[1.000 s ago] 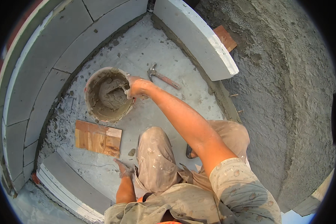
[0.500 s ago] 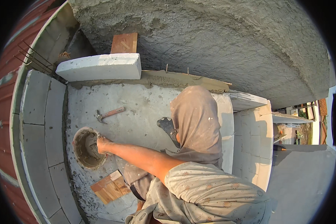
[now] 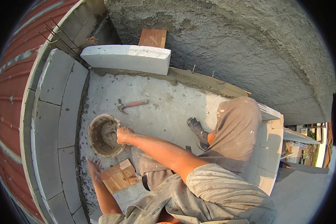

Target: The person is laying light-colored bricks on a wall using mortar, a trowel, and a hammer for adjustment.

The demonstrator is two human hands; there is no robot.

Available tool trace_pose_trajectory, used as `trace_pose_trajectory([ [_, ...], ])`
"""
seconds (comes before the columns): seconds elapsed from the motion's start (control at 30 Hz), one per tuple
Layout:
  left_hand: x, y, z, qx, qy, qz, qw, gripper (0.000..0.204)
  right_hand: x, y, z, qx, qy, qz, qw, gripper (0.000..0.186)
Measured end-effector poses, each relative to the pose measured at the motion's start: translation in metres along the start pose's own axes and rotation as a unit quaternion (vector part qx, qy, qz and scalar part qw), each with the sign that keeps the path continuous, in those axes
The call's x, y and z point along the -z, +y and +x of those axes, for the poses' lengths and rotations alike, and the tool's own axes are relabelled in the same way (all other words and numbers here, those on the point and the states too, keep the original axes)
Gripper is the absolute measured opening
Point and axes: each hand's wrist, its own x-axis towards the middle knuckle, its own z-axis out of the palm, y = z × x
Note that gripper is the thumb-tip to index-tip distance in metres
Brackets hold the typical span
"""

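A round bucket (image 3: 94, 143), caked with grey mortar inside and out, stands on the floor at the left. My right hand (image 3: 125, 135) is closed on its right rim. Just below the bucket, my left hand (image 3: 94, 164) reaches up with fingers spread, holding nothing and apart from the rim. Wet mortar (image 3: 109, 133) lies in the bucket. A claw hammer (image 3: 132, 105) rests on the floor beyond it. Beside my left forearm is a square of wood-patterned board (image 3: 120, 177).
A white block (image 3: 127, 59) stands on the far ledge, with a mortar bed (image 3: 201, 83) running right from it. Low block walls (image 3: 48, 119) border the left. Bare rebar (image 3: 59, 35) sticks up at the far left corner. A rough rendered wall (image 3: 242, 48) rises behind.
My left hand has come into view below the bucket, fingers spread. My right hand stays on the bucket's rim. The view has shifted, so the scene sits further right.
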Motion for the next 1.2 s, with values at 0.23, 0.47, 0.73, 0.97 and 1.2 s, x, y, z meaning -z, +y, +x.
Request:
trace_pose_trajectory([
  [0.23, -0.081, 0.018, 0.018, -0.122, -0.013, -0.053, 0.991, 0.056, -0.003, 0.006, -0.016, 0.067, 0.130, -0.024, 0.989, 0.038],
  [0.47, -0.140, 0.055, -0.067, -0.317, 0.004, 0.153, 0.936, 0.042, 0.093, 0.065, -0.077, 0.108, -0.097, 0.174, 0.974, 0.029],
  [0.73, -0.215, 0.077, -0.095, -0.377, 0.064, 0.247, 0.890, 0.041, 0.137, 0.091, -0.096, 0.089, 0.039, -0.007, 0.995, 0.028],
  [0.97, -0.263, 0.081, -0.107, -0.372, 0.096, 0.300, 0.873, 0.035, 0.144, 0.123, -0.074, 0.043, 0.008, -0.039, 0.998, 0.035],
  [1.2, -0.221, 0.082, -0.089, -0.323, 0.132, 0.174, 0.921, 0.035, 0.110, 0.126, -0.005, 0.153, 0.000, 0.034, 0.988, 0.064],
])
